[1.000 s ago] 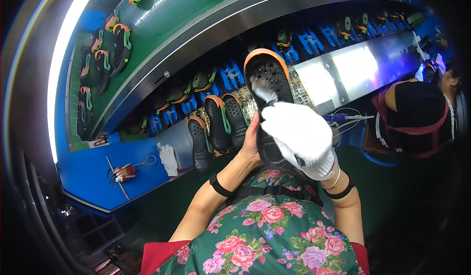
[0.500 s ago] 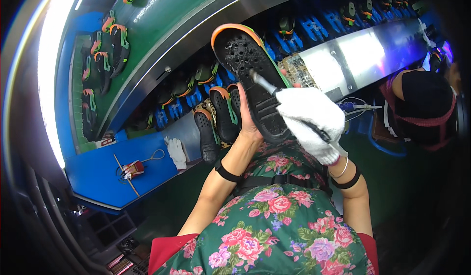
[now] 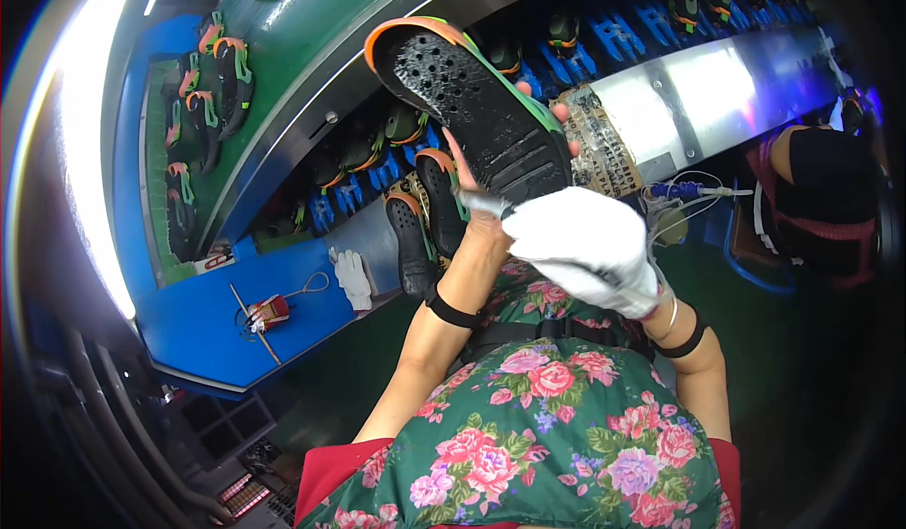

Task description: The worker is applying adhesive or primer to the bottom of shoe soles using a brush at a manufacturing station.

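Note:
My left hand (image 3: pixel 483 229) grips a black shoe sole (image 3: pixel 477 118) with an orange and green rim, fingers coming round its right edge. The sole is tilted, its perforated end up to the left, and its face has a wet gloss. In a white knitted glove, my right hand (image 3: pixel 585 251) is closed on a small brush (image 3: pixel 486 203) whose handle is mostly hidden. The brush head lies over the sole's lower left edge, in front of my left hand; whether it touches anything I cannot tell. Two more soles of this kind (image 3: pixel 409 246) (image 3: pixel 440 199) stand just left.
A blue side table (image 3: pixel 203 326) holds a red container (image 3: pixel 271 312) with a stick, and a white glove (image 3: pixel 353 280). Shoes on blue holders (image 3: pixel 618 38) line the far rack. More shoes (image 3: pixel 231 85) lie on the green conveyor. A person (image 3: pixel 821 189) sits at right.
The brush has left the sole's perforated middle and moved down and left. The sole has shifted up and left, leaning further left. Its surface looks more evenly wet.

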A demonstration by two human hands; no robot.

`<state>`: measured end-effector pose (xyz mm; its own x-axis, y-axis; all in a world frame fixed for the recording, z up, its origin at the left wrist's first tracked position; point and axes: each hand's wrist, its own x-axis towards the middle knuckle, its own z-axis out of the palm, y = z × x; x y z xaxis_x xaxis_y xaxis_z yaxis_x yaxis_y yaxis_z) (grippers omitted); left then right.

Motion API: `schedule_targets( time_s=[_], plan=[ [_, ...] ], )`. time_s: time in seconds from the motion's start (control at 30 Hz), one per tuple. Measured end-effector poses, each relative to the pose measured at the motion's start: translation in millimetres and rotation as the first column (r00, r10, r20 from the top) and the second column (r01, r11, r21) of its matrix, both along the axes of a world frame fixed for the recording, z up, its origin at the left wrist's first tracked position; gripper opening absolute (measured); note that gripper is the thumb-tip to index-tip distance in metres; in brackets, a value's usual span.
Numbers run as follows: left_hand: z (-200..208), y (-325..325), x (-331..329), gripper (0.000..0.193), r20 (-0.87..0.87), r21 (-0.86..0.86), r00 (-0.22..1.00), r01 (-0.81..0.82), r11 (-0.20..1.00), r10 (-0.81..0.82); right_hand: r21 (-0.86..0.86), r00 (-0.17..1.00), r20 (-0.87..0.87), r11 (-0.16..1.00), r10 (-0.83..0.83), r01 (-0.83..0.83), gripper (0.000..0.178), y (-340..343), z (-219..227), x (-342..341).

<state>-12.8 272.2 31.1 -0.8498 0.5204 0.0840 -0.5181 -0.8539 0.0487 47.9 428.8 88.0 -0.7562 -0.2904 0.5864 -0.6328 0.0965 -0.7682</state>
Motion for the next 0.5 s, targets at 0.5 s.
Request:
schedule_targets(
  time_s=[0.5],
  plan=[
    [-4,-20,-12,0.105,-0.039,-0.226,0.989,0.129,0.965,-0.142,0.168,0.996,-0.082,0.986,0.028,-0.014,0.026,17,-8,-1]
  ],
)
